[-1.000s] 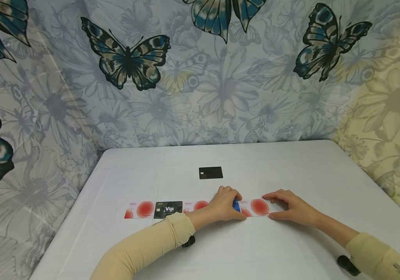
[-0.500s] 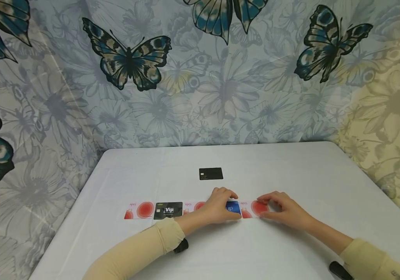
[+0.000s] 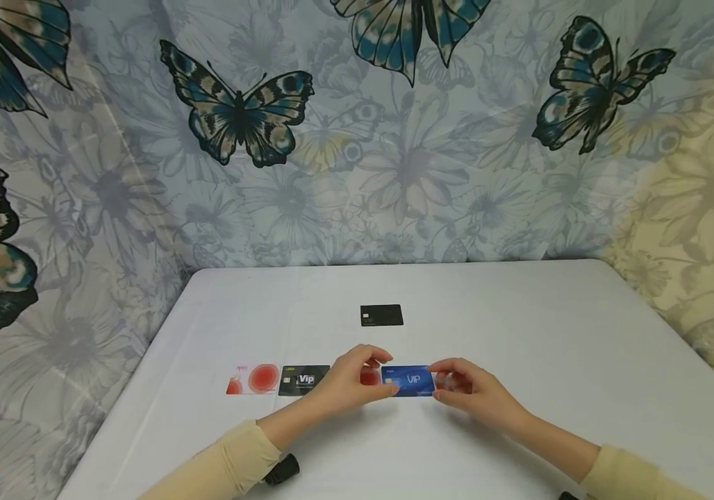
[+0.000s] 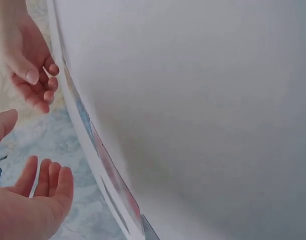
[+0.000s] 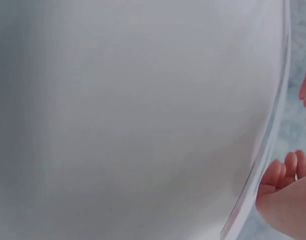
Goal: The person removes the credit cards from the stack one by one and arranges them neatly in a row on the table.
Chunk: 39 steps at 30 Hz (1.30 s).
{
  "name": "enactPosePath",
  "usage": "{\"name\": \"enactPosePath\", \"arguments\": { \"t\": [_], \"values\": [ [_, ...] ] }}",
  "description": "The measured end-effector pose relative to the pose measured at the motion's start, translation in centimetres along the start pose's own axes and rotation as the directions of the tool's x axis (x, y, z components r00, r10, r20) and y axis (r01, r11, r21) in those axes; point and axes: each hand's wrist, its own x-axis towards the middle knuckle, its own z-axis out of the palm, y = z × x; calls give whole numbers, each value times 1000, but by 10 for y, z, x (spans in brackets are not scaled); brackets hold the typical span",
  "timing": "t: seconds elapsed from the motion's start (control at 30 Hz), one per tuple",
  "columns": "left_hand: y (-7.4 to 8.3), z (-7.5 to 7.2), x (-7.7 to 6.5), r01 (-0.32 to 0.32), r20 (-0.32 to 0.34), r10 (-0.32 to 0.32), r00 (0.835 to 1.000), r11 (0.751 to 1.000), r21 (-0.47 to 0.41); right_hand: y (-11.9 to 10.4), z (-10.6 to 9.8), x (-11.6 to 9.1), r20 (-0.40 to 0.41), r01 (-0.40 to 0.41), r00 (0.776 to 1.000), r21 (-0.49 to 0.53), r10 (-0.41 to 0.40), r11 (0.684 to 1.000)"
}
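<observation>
A blue VIP card (image 3: pixel 410 380) sits between my two hands at the middle of a row of cards on the white table (image 3: pixel 519 333). My left hand (image 3: pixel 357 380) pinches its left end and my right hand (image 3: pixel 463 389) holds its right end. A red-and-white card (image 3: pixel 253 380) and a black VIP card (image 3: pixel 303 380) lie to the left. Another red card (image 3: pixel 369 377) shows partly behind my left fingers. In the left wrist view both the left hand (image 4: pixel 37 195) and the right hand (image 4: pixel 27 60) show, but the card does not.
A second black card (image 3: pixel 381 315) lies alone farther back on the table. A butterfly-print cloth (image 3: pixel 394 153) hangs behind and to both sides. The right wrist view shows mostly bare table (image 5: pixel 132 110) and my right hand's fingers (image 5: pixel 285 195).
The blue card, mostly hidden under my left hand a second ago, is now fully in view between both hands. Both hands moved left and closer together. The head view tilted up slightly.
</observation>
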Motion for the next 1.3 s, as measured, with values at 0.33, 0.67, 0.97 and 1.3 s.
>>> {"name": "enactPosePath", "arguments": {
  "t": [0.33, 0.67, 0.97, 1.3],
  "values": [
    [-1, -1, -26, -28, -20, 25, 999, 993, -115, -14, 29, 3, 30, 48, 998, 182, -54, 982],
    [-3, -5, -38, 15, -26, -19, 999, 988, -152, -20, 42, 1, 60, 44, 997, 194, -56, 980],
    [-5, -10, -39, 15, -26, -19, 999, 991, -131, -23, 45, 5, 89, 78, 992, 151, -92, 985],
    [-7, -21, -27, 65, 31, -63, 997, 996, -66, -25, 41, 20, 99, 83, 991, 73, -90, 994]
  ]
}}
